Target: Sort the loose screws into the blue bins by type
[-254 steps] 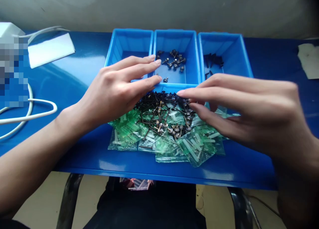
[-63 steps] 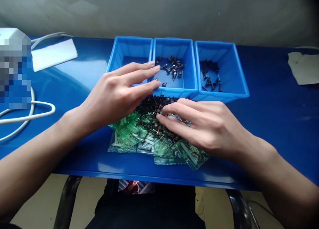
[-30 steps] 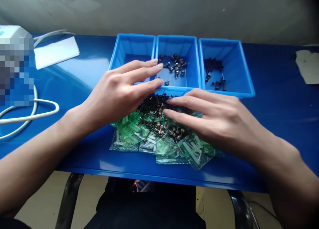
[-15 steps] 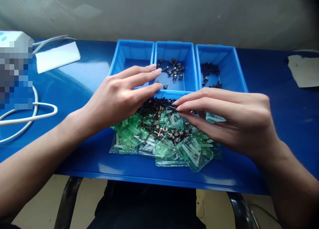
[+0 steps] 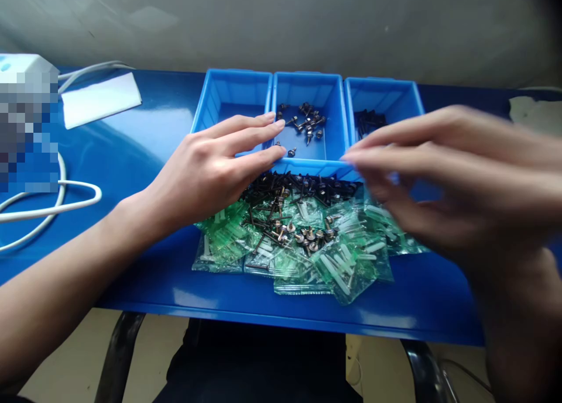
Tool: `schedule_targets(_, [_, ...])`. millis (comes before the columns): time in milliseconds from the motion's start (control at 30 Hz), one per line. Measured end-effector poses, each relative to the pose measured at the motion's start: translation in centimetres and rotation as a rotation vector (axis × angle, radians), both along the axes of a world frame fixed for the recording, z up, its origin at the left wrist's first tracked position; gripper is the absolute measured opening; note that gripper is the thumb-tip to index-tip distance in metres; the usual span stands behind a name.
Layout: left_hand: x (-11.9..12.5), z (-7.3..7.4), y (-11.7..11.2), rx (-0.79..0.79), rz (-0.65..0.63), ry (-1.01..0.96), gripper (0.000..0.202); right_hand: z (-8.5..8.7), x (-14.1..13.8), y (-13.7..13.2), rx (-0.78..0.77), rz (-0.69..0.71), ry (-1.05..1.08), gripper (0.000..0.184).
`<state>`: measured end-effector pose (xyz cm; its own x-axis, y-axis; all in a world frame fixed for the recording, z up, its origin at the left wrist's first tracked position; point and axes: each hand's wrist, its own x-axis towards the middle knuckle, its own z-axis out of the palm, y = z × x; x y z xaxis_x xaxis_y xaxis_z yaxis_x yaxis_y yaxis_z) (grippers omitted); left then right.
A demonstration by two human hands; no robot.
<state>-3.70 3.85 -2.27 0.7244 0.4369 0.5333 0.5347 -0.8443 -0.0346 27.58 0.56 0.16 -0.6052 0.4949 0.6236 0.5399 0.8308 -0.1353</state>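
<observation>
My left hand (image 5: 228, 160) rests with its fingers outstretched across the front edges of the left blue bin (image 5: 235, 84) and the middle blue bin (image 5: 336, 99). Loose silvery washer-head screws (image 5: 307, 122) lie in the middle bin. Blurred by motion, my right hand (image 5: 430, 175) hovers at the front of the right blue bin (image 5: 381, 87), its fingertips pinched together; what they hold, if anything, cannot be made out. Black screws (image 5: 369, 122) show inside that bin, partly hidden by this hand. Below the bins sits a heap of mixed loose screws (image 5: 307, 233) on green-tinted plastic packets (image 5: 346, 262).
White cables (image 5: 61, 201) and a white box-shaped device (image 5: 30, 66) occupy the left side, near a white card (image 5: 103, 99). Another pale sheet (image 5: 533, 113) lies at the far right. The blue table (image 5: 211, 300) ends at its front edge, close to the chair arms.
My right hand has risen from the screw heap, moving up and right to the right bin's front. More of the heap and packets now shows. My left hand has stayed in place.
</observation>
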Motion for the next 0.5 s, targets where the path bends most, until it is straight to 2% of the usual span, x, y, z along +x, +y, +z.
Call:
schedule_targets(67, [0.0,0.0,0.0,0.000,0.000,-0.003,0.032,-0.4,-1.1,0.2,0.077,0.107,-0.146,0.029])
schedule_targets(133, [0.0,-0.1,0.0,-0.009,0.000,-0.007,0.035,-0.9,-2.1,0.2,0.148,0.169,-0.301,0.030])
schedule_targets(200, [0.0,-0.1,0.0,-0.007,-0.005,-0.012,0.036,-1.4,-2.7,0.1,0.233,0.170,-0.378,0.029])
schedule_targets(267, [0.0,-0.1,0.0,-0.001,-0.006,-0.012,0.034,-1.7,-2.9,0.0,0.260,0.153,-0.355,0.024])
schedule_targets(400, [0.0,-0.1,0.0,0.009,-0.008,0.003,0.031,-1.6,-2.8,-0.1,0.094,0.121,-0.201,0.011])
schedule_targets(500, [0.0,-0.1,0.0,0.015,-0.013,0.005,0.030,-1.0,-2.3,0.0,-0.016,0.076,-0.068,0.011])
